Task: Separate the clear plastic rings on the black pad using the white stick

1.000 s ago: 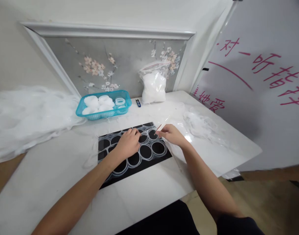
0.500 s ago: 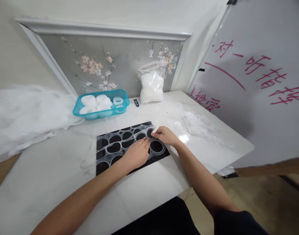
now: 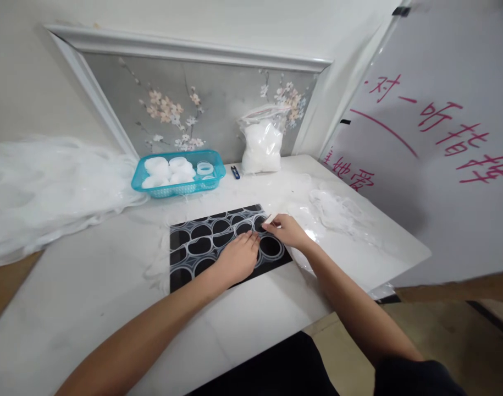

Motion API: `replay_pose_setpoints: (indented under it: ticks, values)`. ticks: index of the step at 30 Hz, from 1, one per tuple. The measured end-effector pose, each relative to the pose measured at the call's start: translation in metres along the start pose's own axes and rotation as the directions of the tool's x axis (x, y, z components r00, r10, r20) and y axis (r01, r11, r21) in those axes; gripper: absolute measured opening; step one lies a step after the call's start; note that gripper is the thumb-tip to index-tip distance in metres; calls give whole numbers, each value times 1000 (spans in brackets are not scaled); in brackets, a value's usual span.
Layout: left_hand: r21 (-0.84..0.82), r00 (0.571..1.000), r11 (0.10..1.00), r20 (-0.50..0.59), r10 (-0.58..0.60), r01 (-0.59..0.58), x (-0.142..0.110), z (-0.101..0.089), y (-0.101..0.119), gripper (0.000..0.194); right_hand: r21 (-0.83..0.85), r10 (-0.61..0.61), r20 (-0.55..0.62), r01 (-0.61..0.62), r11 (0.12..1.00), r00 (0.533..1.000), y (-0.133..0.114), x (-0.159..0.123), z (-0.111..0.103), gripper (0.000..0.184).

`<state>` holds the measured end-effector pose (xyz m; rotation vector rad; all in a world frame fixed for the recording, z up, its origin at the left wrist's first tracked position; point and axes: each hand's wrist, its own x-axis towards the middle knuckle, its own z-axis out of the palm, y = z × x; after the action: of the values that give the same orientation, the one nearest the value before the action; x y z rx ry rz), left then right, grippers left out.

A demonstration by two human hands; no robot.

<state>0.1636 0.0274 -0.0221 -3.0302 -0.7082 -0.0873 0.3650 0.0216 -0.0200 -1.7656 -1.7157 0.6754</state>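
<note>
A black sheet [image 3: 177, 280] lies on the white marbled table, and over it rests a translucent whitish web of ring shapes [image 3: 199, 246]. My left hand [image 3: 239, 257] lies flat on the sheet and web, fingers stretched toward the right. Just beyond those fingertips, my right hand [image 3: 287, 231] pinches a small white flat piece [image 3: 269, 219] between thumb and fingers, over the sheet's right end. What kind of tool the white piece is I cannot make out. Its lower end is partly hidden by the fingers.
Behind the sheet stands a blue basket [image 3: 177, 190] with white discs and rings. Beside it are small blue thread snips [image 3: 235, 172] and a zip bag [image 3: 263, 146] of white material. Clear plastic scraps [image 3: 337, 212] lie right; a whitish heap [image 3: 49, 192] lies left. A whiteboard [image 3: 441, 209] borders the right.
The whole view has shifted slightly, so things appear a little farther right. Both hands keep nearly the same place on the sheet, and the right still holds the white piece.
</note>
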Motion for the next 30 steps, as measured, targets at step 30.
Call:
replay_pose_setpoints:
  ticks: [30]
  values:
    - [-139, 997, 990, 76, 27, -16, 2, 4, 1, 53, -149, -208, -125, 189, 971, 970, 2, -8, -1, 16]
